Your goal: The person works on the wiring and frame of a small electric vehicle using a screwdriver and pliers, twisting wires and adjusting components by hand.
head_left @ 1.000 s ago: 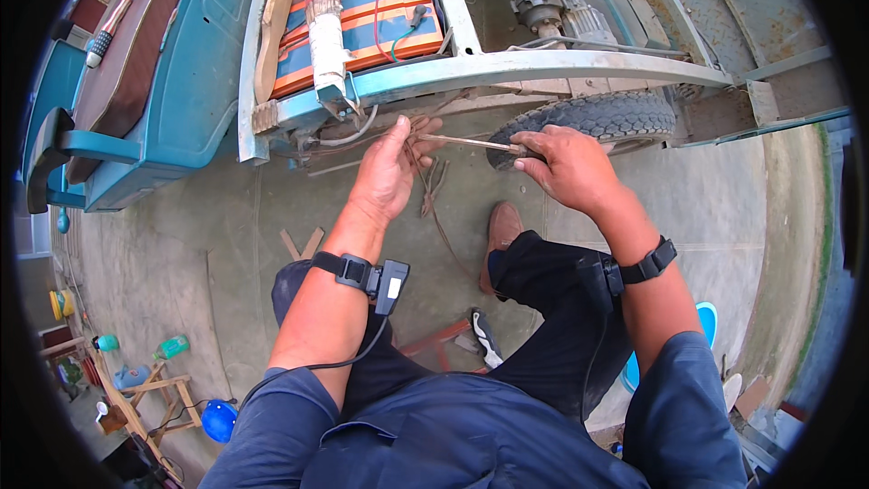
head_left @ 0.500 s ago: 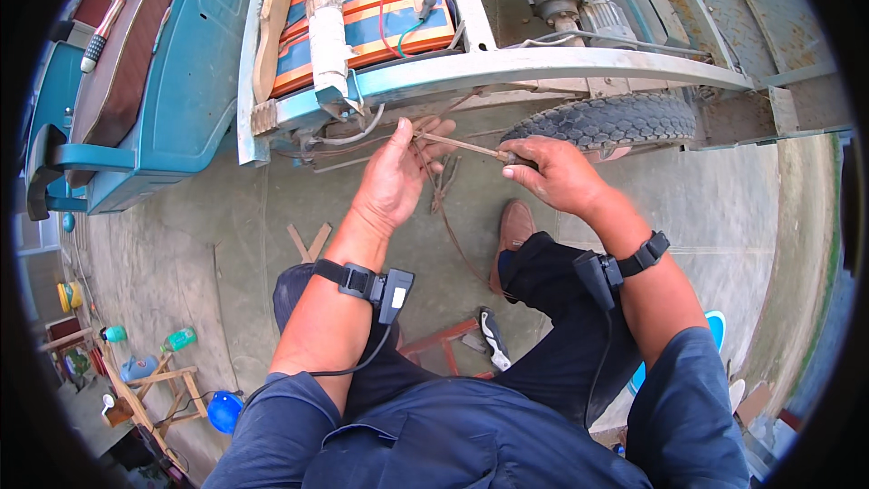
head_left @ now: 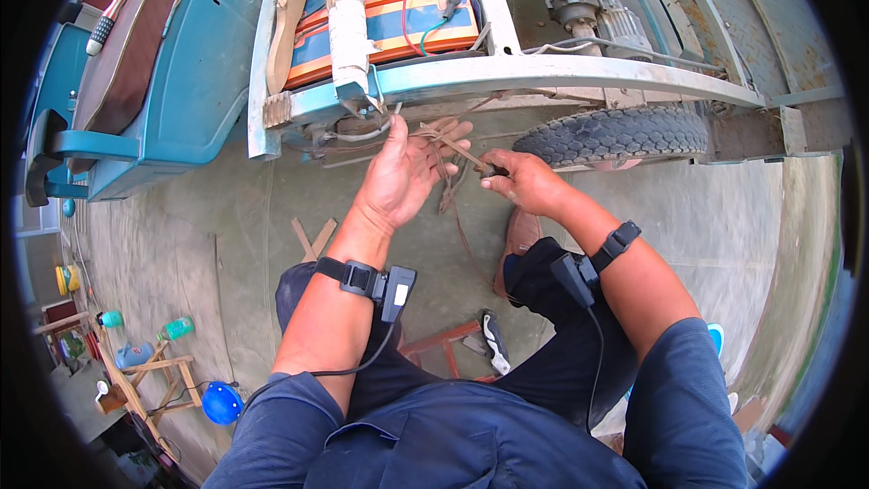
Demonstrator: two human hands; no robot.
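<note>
My right hand (head_left: 529, 183) is closed around the dark handle of what looks like a screwdriver (head_left: 460, 149). Its thin brown shaft points up and left, over the fingers of my left hand (head_left: 401, 170). That left hand is palm up with fingers spread, and the shaft's tip is by its fingers. Thin brown wires (head_left: 446, 192) cross near those fingers and dangle toward the floor; whether the hand grips any is unclear. Both hands are just below the pale blue and white metal frame (head_left: 434, 72) of a vehicle.
Orange and blue batteries (head_left: 398, 18) sit inside the frame, beside a wrapped post (head_left: 347, 32). A tyre (head_left: 615, 136) is at the right, a teal body panel (head_left: 195, 54) at the left. On the floor lie wood strips (head_left: 313, 237), a red frame (head_left: 434, 344) and a blue ball-like object (head_left: 222, 403).
My right hand has moved left and slightly down, tilting the screwdriver more steeply. My left hand's fingers are more spread. The vehicle has shifted slightly right in view.
</note>
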